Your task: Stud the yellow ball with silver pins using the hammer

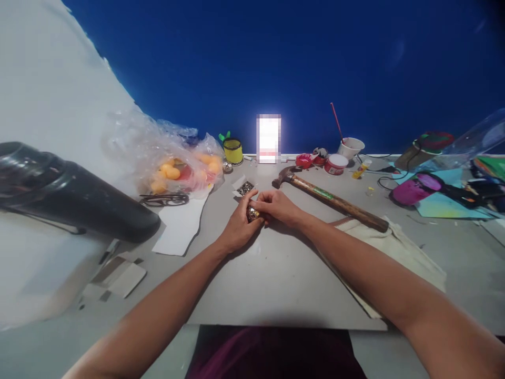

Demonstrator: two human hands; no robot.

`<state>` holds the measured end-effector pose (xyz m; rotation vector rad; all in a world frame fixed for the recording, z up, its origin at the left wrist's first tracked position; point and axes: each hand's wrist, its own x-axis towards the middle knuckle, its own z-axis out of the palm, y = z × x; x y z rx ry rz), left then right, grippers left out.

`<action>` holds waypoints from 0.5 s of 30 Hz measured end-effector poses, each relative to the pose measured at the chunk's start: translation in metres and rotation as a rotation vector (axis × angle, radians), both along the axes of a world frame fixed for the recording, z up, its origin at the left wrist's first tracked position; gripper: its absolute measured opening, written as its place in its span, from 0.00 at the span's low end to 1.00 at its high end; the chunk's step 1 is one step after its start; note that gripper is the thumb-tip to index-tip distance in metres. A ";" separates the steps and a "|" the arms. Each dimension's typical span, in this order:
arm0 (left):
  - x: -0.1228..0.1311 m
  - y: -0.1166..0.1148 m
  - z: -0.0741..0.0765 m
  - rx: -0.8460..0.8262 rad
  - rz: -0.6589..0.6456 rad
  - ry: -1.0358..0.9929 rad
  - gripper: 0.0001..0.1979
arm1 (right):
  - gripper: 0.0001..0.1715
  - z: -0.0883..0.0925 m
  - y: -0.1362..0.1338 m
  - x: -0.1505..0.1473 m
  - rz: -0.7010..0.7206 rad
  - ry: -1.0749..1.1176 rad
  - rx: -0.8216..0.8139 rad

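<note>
Near the middle of the table, my left hand (239,226) is wrapped around a small shiny ball (252,213) that looks covered in gold and silver metal bits. My right hand (278,206) meets it from the right, its fingers pinched together against the ball. Whatever lies between those fingertips is too small to make out. Just beyond the hands sits a small open box (245,187) of tiny dark, shiny metal pieces. A claw hammer (335,200) with a worn wooden handle lies to the right, its handle end over a cream cloth (398,258).
Left are a large dark cylinder (79,189), glasses (165,199), white paper (179,226) and a plastic bag (185,173) with orange balls. Along the blue wall stand a yellow container (233,151), a bright screen (269,138), a red-labelled tub (336,164) and a white cup (352,148).
</note>
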<state>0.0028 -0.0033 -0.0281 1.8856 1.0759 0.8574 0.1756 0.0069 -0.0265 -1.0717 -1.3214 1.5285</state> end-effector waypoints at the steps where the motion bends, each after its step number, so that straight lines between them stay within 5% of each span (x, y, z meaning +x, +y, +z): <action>1: 0.000 0.000 0.000 -0.002 -0.006 -0.009 0.37 | 0.28 0.000 0.000 -0.001 -0.028 -0.011 0.012; 5: -0.001 -0.001 0.004 -0.081 0.003 -0.119 0.34 | 0.25 0.002 0.006 0.005 -0.252 -0.038 0.081; 9: -0.012 0.010 0.013 -0.052 0.188 -0.285 0.12 | 0.17 0.000 0.018 0.019 -0.471 -0.373 0.298; 15: -0.024 0.033 0.020 -0.013 0.426 -0.478 0.08 | 0.07 0.005 0.019 0.018 -0.380 -0.603 0.389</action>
